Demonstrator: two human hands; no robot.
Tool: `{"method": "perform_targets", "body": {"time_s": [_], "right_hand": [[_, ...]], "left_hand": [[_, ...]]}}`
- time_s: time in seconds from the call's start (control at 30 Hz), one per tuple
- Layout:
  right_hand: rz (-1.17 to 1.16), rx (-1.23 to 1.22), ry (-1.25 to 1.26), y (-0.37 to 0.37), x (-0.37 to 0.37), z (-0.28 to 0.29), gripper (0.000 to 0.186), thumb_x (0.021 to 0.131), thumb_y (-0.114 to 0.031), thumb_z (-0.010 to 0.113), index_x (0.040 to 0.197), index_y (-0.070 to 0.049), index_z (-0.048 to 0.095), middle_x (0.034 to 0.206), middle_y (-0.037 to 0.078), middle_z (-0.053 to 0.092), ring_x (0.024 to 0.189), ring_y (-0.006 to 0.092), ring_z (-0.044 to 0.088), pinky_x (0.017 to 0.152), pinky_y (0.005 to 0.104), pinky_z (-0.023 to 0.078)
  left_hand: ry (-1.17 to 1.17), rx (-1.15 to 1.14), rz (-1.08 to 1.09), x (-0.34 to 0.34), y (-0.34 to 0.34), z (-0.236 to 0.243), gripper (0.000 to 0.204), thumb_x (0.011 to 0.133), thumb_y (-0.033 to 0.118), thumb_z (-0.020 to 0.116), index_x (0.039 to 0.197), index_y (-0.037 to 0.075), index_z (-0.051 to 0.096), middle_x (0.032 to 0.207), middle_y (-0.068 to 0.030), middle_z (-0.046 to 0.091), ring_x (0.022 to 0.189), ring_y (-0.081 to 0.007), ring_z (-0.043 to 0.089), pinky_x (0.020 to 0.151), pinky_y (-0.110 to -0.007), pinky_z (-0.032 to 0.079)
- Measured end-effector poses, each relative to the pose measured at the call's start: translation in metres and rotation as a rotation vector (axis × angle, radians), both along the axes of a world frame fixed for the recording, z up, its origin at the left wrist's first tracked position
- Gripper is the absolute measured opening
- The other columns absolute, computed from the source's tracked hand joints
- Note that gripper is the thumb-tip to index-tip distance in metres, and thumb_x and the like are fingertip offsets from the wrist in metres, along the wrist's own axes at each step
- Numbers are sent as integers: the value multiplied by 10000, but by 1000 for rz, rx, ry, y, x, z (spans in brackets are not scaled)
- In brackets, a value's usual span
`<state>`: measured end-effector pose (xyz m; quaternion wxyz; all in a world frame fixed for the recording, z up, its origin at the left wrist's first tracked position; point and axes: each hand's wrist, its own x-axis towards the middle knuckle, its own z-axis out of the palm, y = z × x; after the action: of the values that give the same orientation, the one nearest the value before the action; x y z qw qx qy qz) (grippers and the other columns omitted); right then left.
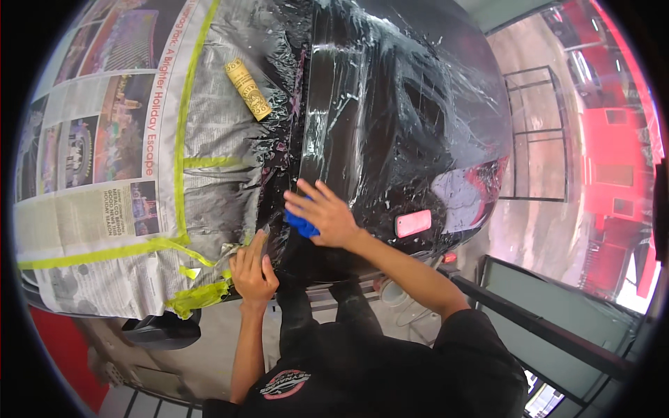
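- Pressing a blue wad (302, 226) against our streaky black panel (334, 139); right hand (322, 216) spread over it.
- Our left hand (254, 270) beside masking paper (216, 202); can't tell its grip.

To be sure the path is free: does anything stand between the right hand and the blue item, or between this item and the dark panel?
Nothing visible does: the right hand rests on the blue item, which seems to touch the dark panel, though its underside is hidden.

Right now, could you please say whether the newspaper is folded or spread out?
Spread out: the newspaper lies open, its print showing, with yellow-green tape across it.
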<state>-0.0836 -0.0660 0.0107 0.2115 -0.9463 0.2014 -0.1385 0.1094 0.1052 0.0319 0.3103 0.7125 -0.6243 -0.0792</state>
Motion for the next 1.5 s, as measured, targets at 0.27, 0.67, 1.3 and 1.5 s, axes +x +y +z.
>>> {"method": "perform_targets", "body": {"time_s": [0.27, 0.67, 1.3, 1.5], "right_hand": [[-10, -104, 35, -105, 6, 1, 727, 736, -187, 768, 1430, -126, 559, 1597, 47, 421, 1509, 331, 321, 1224, 552, 264], [-25, -198, 10, -227, 29, 6, 574, 808, -212, 748, 1363, -142, 623, 1556, 53, 479, 1476, 348, 376, 1212, 554, 293], [-166, -237, -39, -371, 60, -8, 469, 950, -247, 640, 1416, -207, 603, 1567, 13, 476, 1475, 323, 378, 1236, 517, 260], [-187, -289, -48, -420, 79, -15, 448, 969, -300, 607, 1398, -173, 618, 1561, 53, 482, 1456, 338, 404, 1221, 512, 280]], "left_hand": [[40, -22, 47, -9, 10, -5, 405, 878, 94, 571, 1251, -32, 666, 1307, -127, 683, 1013, -311, 655, 894, -427, 447], [-344, 125, 89, -34, 35, -30, 398, 933, 257, 536, 1260, 129, 724, 1349, 3, 683, 1277, -269, 575, 1154, -475, 336], [-379, 175, 80, -34, 34, -27, 410, 871, 285, 587, 1223, 148, 746, 1309, 11, 706, 1201, -268, 570, 1011, -455, 407], [-398, 215, 44, -31, 37, -26, 411, 922, 350, 544, 1218, 149, 748, 1288, 13, 716, 1182, -267, 559, 943, -439, 425]]}}
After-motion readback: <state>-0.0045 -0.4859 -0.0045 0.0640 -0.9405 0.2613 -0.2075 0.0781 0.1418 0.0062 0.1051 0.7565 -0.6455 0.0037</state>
